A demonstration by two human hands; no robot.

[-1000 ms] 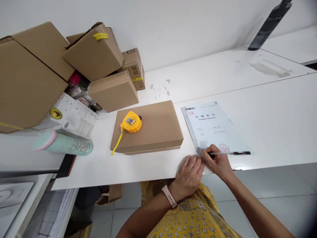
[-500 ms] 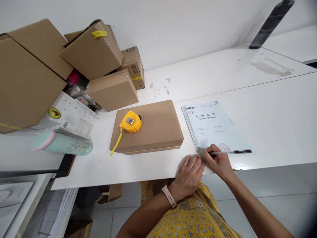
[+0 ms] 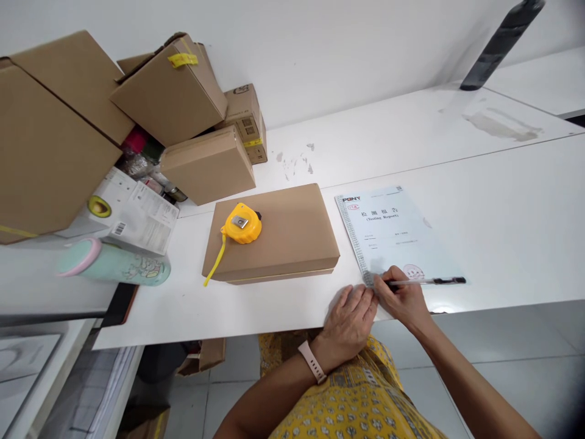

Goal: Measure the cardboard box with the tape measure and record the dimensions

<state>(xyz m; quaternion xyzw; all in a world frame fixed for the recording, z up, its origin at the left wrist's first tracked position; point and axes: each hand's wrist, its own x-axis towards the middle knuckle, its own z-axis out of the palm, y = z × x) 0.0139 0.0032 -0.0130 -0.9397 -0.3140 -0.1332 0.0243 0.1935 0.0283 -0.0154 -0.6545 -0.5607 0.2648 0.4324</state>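
Right of the yellow tape measure on the cardboard box, a strip of white tabletop separates box and report booklet. The left hand lies palm down over the tabletop's front edge, fingers outstretched, gripping nothing visible; beside it, the right hand pinches the pen between closed fingers at the booklet's lower left corner.

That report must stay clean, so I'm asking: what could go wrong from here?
The pen in the right hand might slip and mark the report; the pen's tip is hidden. The report lies close to the near edge of the table, so a bump could push it over. The strap of the tape measure reaches the edge of the box, so a snag could drag the tape measure off.
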